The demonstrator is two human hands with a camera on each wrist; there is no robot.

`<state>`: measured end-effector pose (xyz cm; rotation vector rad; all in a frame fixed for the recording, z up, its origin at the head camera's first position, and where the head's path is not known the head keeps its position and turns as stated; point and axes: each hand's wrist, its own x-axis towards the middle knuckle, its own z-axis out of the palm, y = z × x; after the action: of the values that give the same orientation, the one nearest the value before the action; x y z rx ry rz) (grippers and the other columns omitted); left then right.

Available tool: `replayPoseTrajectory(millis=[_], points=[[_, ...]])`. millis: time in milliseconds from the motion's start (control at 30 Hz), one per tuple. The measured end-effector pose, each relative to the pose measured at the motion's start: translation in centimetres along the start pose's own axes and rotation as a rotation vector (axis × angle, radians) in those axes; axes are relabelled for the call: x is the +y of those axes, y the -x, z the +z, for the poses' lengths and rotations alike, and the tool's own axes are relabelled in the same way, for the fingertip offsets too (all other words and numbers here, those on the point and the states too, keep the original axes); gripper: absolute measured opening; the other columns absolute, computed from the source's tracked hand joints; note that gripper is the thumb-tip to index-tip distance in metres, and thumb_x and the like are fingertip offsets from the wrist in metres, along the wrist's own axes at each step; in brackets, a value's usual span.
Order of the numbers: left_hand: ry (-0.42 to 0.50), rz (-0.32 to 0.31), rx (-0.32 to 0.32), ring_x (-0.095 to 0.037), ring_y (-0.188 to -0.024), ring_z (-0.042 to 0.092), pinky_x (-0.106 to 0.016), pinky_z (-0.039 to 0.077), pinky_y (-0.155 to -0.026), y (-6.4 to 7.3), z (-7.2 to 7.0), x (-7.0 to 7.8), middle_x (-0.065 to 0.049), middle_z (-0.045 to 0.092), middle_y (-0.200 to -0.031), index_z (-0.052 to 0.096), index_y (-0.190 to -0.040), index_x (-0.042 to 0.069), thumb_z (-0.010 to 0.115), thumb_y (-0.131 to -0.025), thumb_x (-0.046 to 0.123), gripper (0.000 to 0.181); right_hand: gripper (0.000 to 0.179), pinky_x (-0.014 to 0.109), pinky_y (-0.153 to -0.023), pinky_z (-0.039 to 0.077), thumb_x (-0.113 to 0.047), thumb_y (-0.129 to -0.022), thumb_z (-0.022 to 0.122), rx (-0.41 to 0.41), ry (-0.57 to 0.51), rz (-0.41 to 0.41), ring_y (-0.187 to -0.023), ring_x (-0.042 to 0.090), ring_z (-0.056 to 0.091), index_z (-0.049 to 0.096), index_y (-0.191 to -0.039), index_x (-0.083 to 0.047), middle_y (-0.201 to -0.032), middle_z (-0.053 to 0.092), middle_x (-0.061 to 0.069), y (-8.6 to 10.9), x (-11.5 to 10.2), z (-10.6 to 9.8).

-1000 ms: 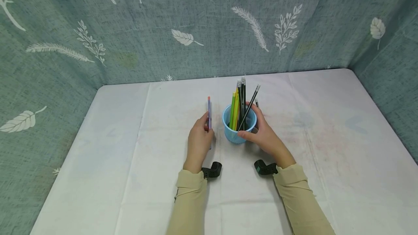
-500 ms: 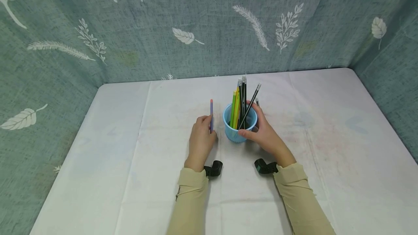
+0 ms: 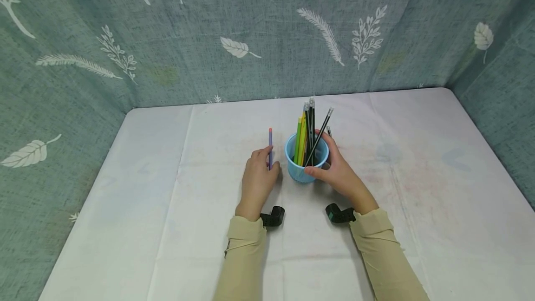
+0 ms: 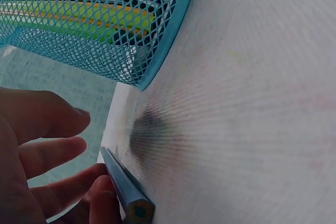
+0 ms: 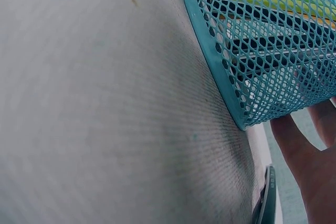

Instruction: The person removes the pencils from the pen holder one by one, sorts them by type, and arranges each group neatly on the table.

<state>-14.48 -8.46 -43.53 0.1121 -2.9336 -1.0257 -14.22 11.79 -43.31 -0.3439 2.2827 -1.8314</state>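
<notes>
A purple-blue pencil with an orange end lies on the white cloth, left of a light-blue mesh pencil cup. My left hand is beside this pencil; in the left wrist view its fingertips touch the pencil while the thumb stands apart from it. The cup stands upright, holding several green, yellow and black pencils. With thumb and fingers around its right side, my right hand holds the cup; part of that grip is hidden behind the mesh in the right wrist view.
Behind the right hand lies another dark pencil, mostly hidden; the right wrist view shows part of a dark pencil-like thing on the cloth. A grey-green leaf-patterned curtain hangs beyond the table's far edge.
The left hand has moved slightly right with the purple-blue pencil, which now lies on the cloth, and its thumb has come away from it. Right hand and cup have hardly moved.
</notes>
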Motion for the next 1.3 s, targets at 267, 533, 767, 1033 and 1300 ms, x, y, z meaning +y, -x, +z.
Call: replayPoseTrajectory(millis=[267,533,767,1033,1300], points=[[0.02,-0.008,0.001,-0.022,-0.101,0.052,-0.036,0.047,-0.077,0.0,-0.1,0.0,-0.008,0.053,-0.122,0.052,-0.129,0.015,0.057,-0.088,0.028,0.043,0.09,0.055,-0.104,0.026,-0.029,-0.08,0.071,0.001,-0.006,-0.008,-0.133,0.03,0.031,0.011,-0.146,-0.03,-0.151,0.017,0.005,0.0,0.0,0.0],[0.072,-0.002,0.009,-0.022,-0.104,0.052,-0.038,0.046,-0.082,0.1,-0.3,-0.1,-0.007,0.054,-0.122,0.052,-0.129,0.015,0.054,-0.09,0.029,0.042,0.09,0.054,-0.105,0.027,-0.028,-0.08,0.072,-0.001,-0.001,-0.005,-0.132,0.028,0.032,0.012,-0.146,-0.032,-0.151,0.018,0.003,0.0,0.0,0.0],[0.155,0.011,0.019,-0.02,-0.113,0.049,-0.04,0.043,-0.09,0.0,-0.4,0.0,-0.004,0.053,-0.125,0.051,-0.129,0.016,0.052,-0.092,0.03,0.04,0.093,0.056,-0.104,0.027,-0.027,-0.077,0.073,-0.006,-0.006,0.005,-0.131,0.032,0.033,0.011,-0.146,-0.032,-0.15,0.021,0.006,0.0,0.1,-0.1],[0.313,0.128,0.075,-0.016,-0.113,0.051,-0.035,0.048,-0.087,-0.1,-0.7,0.3,0.0,0.057,-0.12,0.052,-0.127,0.016,0.046,-0.095,0.032,0.036,0.092,0.057,-0.103,0.026,-0.032,-0.078,0.072,-0.009,0.006,-0.033,-0.13,0.032,0.035,0.012,-0.147,-0.031,-0.15,0.021,0.002,0.0,0.2,-0.1],[0.431,0.241,-0.031,-0.013,-0.118,0.047,-0.041,0.044,-0.094,0.3,-0.8,1.0,0.003,0.054,-0.126,0.043,-0.135,0.02,0.04,-0.097,0.04,0.043,0.088,0.057,-0.103,0.026,-0.025,-0.08,0.07,-0.007,-0.003,-0.037,-0.13,0.031,0.035,0.012,-0.147,-0.029,-0.149,0.023,0.003,0.1,0.1,0.0]])
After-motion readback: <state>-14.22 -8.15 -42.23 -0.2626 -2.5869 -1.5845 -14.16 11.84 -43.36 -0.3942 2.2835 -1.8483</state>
